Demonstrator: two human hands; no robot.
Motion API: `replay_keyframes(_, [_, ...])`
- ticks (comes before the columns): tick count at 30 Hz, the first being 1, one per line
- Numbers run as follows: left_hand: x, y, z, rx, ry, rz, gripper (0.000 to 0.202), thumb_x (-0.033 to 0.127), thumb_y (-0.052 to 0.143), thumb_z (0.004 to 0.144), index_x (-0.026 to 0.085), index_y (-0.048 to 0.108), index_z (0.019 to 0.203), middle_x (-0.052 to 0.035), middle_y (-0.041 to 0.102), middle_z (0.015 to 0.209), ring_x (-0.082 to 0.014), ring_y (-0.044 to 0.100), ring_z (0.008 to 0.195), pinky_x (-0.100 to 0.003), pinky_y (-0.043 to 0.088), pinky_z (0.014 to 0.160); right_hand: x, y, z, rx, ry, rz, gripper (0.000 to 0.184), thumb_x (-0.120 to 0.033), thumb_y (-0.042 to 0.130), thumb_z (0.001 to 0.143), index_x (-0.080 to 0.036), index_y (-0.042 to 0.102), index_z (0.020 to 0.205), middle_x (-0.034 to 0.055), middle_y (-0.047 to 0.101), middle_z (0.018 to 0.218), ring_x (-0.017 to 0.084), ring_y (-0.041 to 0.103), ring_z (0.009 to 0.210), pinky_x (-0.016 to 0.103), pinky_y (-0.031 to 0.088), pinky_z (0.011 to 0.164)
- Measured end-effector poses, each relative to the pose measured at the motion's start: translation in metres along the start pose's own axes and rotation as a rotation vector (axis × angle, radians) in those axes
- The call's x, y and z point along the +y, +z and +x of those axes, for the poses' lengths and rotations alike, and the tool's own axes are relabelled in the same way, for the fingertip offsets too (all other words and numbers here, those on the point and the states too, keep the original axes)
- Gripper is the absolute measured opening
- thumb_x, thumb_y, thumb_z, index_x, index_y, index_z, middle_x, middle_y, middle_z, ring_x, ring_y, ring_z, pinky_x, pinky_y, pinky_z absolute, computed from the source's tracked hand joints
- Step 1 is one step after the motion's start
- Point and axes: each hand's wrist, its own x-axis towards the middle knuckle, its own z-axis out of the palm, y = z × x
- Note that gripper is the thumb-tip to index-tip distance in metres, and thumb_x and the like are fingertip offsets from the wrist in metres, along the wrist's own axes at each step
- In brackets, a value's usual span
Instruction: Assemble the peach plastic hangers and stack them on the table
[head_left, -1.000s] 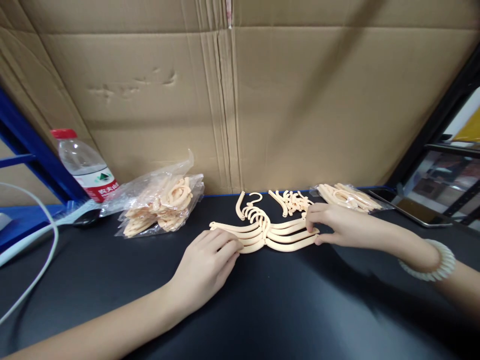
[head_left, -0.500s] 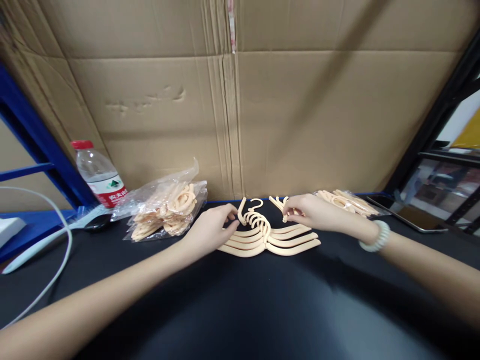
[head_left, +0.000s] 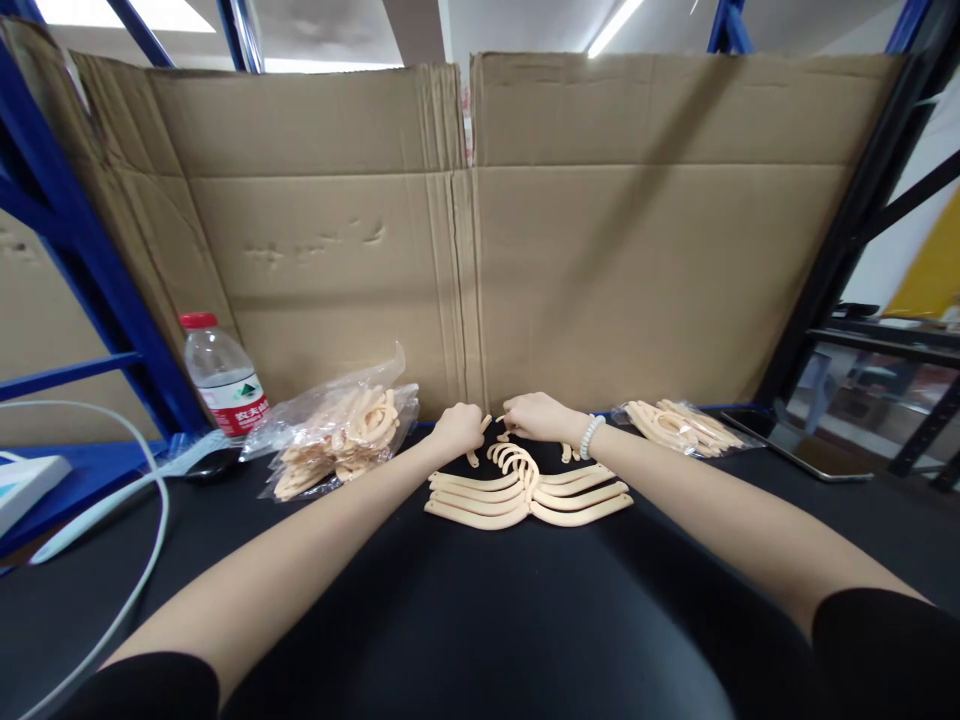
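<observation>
A stack of cream plastic hangers [head_left: 525,495] lies flat on the black table [head_left: 480,620], hooks pointing away from me. Just behind the stack, my left hand [head_left: 459,428] is curled closed on a loose cream hanger piece [head_left: 474,458]. My right hand [head_left: 536,416], with a white bead bracelet at the wrist, is closed close beside it, pinching a small cream part I cannot make out. The two hands nearly touch near the foot of the cardboard.
A clear bag of cream hanger parts [head_left: 341,430] lies at left, another bag [head_left: 686,425] at right. A water bottle [head_left: 221,378] stands by the blue rack post. A cardboard wall [head_left: 480,240] backs the table. A white cable [head_left: 135,520] loops at left; a phone [head_left: 806,445] lies at right.
Both hands left the ends of the hanger stack, reached farther back and came together behind its hooks. The camera has tilted up, showing the cardboard's top edge.
</observation>
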Motion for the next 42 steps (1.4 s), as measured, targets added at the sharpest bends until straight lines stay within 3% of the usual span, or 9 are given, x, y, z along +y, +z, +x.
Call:
replay_keyframes(7, [-0.009, -0.018, -0.012, 0.02, 0.004, -0.192, 0.026, 0.031, 0.059, 0.092, 0.014, 0.06, 0.111, -0.0077, 0.063, 0.11, -0.0204, 0.063, 0.093, -0.04, 0.054, 0.079, 0.007, -0.015, -0.022, 0.32, 0.159, 0.265, 0.011, -0.02, 0.052, 0.092, -0.014, 0.061, 0.089, 0.0039, 0.066, 0.074, 0.017, 0.062, 0.071, 0.029, 0.044, 0.07])
replay_keyframes(12, [-0.002, -0.029, -0.061, -0.002, 0.146, -0.509, 0.017, 0.026, 0.051, 0.093, 0.012, 0.06, 0.089, -0.0009, 0.061, 0.075, -0.0146, 0.061, 0.069, -0.028, 0.052, 0.065, -0.019, -0.032, -0.067, 0.464, 0.249, 0.599, 0.014, -0.025, 0.037, 0.093, -0.017, 0.047, 0.1, -0.0012, 0.062, 0.059, 0.011, 0.056, 0.046, 0.023, 0.046, 0.051])
replay_keyframes(17, [0.014, -0.003, -0.122, -0.072, 0.272, -0.836, 0.024, 0.035, 0.037, 0.096, 0.017, 0.048, 0.086, 0.002, 0.056, 0.073, -0.0112, 0.058, 0.062, -0.024, 0.051, 0.059, -0.047, -0.04, -0.112, 0.372, 0.314, 1.11, 0.01, -0.026, 0.052, 0.082, -0.017, 0.051, 0.087, 0.0038, 0.067, 0.07, 0.012, 0.06, 0.054, 0.023, 0.052, 0.049])
replay_keyframes(18, [0.016, 0.005, -0.131, -0.066, 0.318, -1.031, 0.024, 0.039, 0.04, 0.095, 0.018, 0.047, 0.087, 0.002, 0.056, 0.073, -0.0107, 0.056, 0.058, -0.024, 0.051, 0.056, -0.052, -0.04, -0.118, 0.354, 0.338, 1.237, 0.011, -0.025, 0.056, 0.079, -0.017, 0.054, 0.085, 0.0043, 0.067, 0.074, 0.012, 0.06, 0.057, 0.023, 0.052, 0.05])
replay_keyframes(22, [0.021, 0.032, -0.155, -0.102, 0.361, -1.393, 0.027, 0.044, 0.049, 0.095, 0.018, 0.048, 0.097, -0.0046, 0.064, 0.091, -0.0139, 0.064, 0.072, -0.029, 0.056, 0.067, -0.067, -0.036, -0.132, 0.34, 0.363, 1.571, 0.017, -0.032, 0.061, 0.081, -0.015, 0.064, 0.083, 0.0049, 0.063, 0.077, 0.013, 0.058, 0.063, 0.021, 0.048, 0.048])
replay_keyframes(26, [0.023, 0.039, -0.16, -0.091, 0.354, -1.511, 0.025, 0.044, 0.049, 0.096, 0.019, 0.046, 0.103, -0.0084, 0.069, 0.1, -0.0184, 0.069, 0.087, -0.034, 0.057, 0.079, -0.079, -0.023, -0.137, 0.39, 0.354, 1.577, 0.022, -0.037, 0.068, 0.082, -0.015, 0.069, 0.087, 0.0046, 0.062, 0.076, 0.013, 0.057, 0.065, 0.022, 0.049, 0.052])
replay_keyframes(29, [0.024, 0.039, -0.159, -0.029, 0.334, -1.532, 0.021, 0.036, 0.057, 0.093, 0.021, 0.045, 0.102, -0.0067, 0.071, 0.1, -0.0171, 0.07, 0.086, -0.033, 0.058, 0.079, -0.085, -0.014, -0.138, 0.417, 0.335, 1.526, 0.022, -0.029, 0.075, 0.077, -0.019, 0.068, 0.095, 0.0033, 0.062, 0.081, 0.014, 0.058, 0.069, 0.022, 0.051, 0.054])
replay_keyframes(35, [0.023, 0.042, -0.159, 0.078, 0.338, -1.536, 0.027, 0.019, 0.067, 0.085, 0.023, 0.044, 0.097, -0.0012, 0.073, 0.095, -0.0146, 0.07, 0.088, -0.029, 0.058, 0.08, -0.097, -0.003, -0.138, 0.413, 0.304, 1.663, 0.037, -0.018, 0.076, 0.072, -0.023, 0.063, 0.106, 0.0039, 0.057, 0.101, 0.014, 0.06, 0.077, 0.023, 0.056, 0.054])
replay_keyframes(42, [0.022, 0.043, -0.156, 0.081, 0.282, -1.53, 0.027, 0.014, 0.07, 0.079, 0.021, 0.047, 0.093, 0.0004, 0.072, 0.088, -0.0149, 0.071, 0.087, -0.031, 0.058, 0.083, -0.102, -0.001, -0.139, 0.442, 0.285, 1.765, 0.069, -0.014, 0.076, 0.074, -0.031, 0.046, 0.134, -0.001, 0.064, 0.086, 0.018, 0.069, 0.083, 0.032, 0.06, 0.073])
